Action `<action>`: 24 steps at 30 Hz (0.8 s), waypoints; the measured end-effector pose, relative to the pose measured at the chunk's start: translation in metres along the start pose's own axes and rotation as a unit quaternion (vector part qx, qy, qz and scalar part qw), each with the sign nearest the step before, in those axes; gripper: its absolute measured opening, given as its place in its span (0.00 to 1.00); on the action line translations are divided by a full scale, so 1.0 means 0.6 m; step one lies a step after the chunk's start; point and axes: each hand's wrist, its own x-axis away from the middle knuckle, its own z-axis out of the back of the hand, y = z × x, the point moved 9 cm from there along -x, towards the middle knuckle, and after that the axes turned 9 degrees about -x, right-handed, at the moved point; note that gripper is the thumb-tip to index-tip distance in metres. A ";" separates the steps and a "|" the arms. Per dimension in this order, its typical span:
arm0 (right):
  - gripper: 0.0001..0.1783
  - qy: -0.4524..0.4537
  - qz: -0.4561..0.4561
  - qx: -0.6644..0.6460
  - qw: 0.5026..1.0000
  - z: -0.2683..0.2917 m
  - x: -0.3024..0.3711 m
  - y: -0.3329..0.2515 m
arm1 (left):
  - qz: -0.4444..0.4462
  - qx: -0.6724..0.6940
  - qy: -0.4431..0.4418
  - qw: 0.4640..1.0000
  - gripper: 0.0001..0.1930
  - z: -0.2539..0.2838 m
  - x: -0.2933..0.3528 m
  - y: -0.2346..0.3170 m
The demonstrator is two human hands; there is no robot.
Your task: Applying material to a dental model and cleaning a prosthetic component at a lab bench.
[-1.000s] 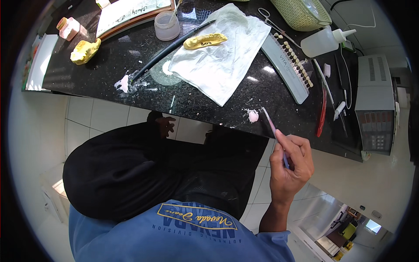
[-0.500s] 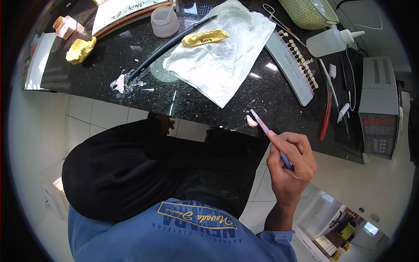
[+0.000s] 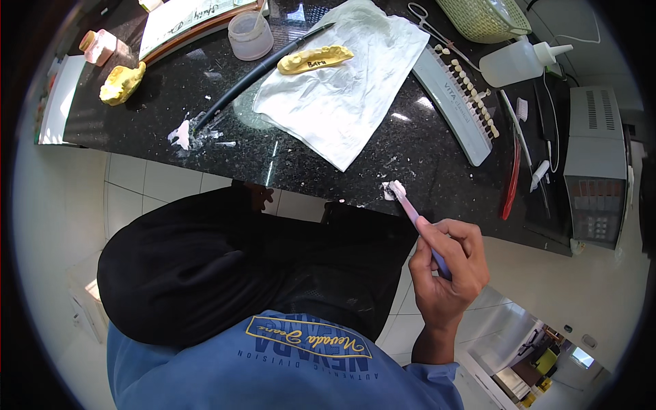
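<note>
My right hand [image 3: 451,268] grips a slim purple spatula [image 3: 411,213] between thumb and fingers. The spatula's tip meets a small lump of pale pink paste [image 3: 390,191] near the counter's front edge, with a bit of paste on the tip. Farther off, a yellow dental cast [image 3: 316,59] with handwriting on it rests on a crumpled white cloth [image 3: 342,116]. My left hand is not in view.
A second yellow cast [image 3: 121,83], a cup [image 3: 251,37] and a long black pointed tool [image 3: 263,74] lie left on the dark counter. To the right are a tooth shade guide [image 3: 454,109], scissor-handled forceps [image 3: 424,22], a squeeze bottle [image 3: 516,63], a red-handled tool [image 3: 509,198] and a grey device [image 3: 594,164].
My right hand has moved slightly left and toward me. The spatula tip has come down from beyond the pink paste onto it, and the lump looks more spread.
</note>
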 end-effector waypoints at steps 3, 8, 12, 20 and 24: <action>0.22 -0.029 0.027 0.014 0.999 -0.017 -0.005 -0.008 | -0.002 0.007 0.002 1.000 0.17 -0.006 0.007 0.002; 0.24 -0.001 0.048 0.025 0.999 -0.004 0.011 -0.018 | -0.002 0.023 0.007 1.000 0.17 -0.019 0.022 -0.002; 0.25 0.000 0.056 0.017 0.998 -0.012 0.014 -0.008 | -0.006 0.034 0.008 0.999 0.17 -0.029 0.031 0.002; 0.22 0.018 0.023 0.026 0.999 -0.002 0.005 -0.004 | -0.012 0.055 0.013 0.998 0.16 -0.047 0.047 0.006; 0.21 0.020 0.031 0.030 0.999 0.003 0.008 -0.006 | -0.011 0.065 0.014 0.998 0.16 -0.061 0.063 0.001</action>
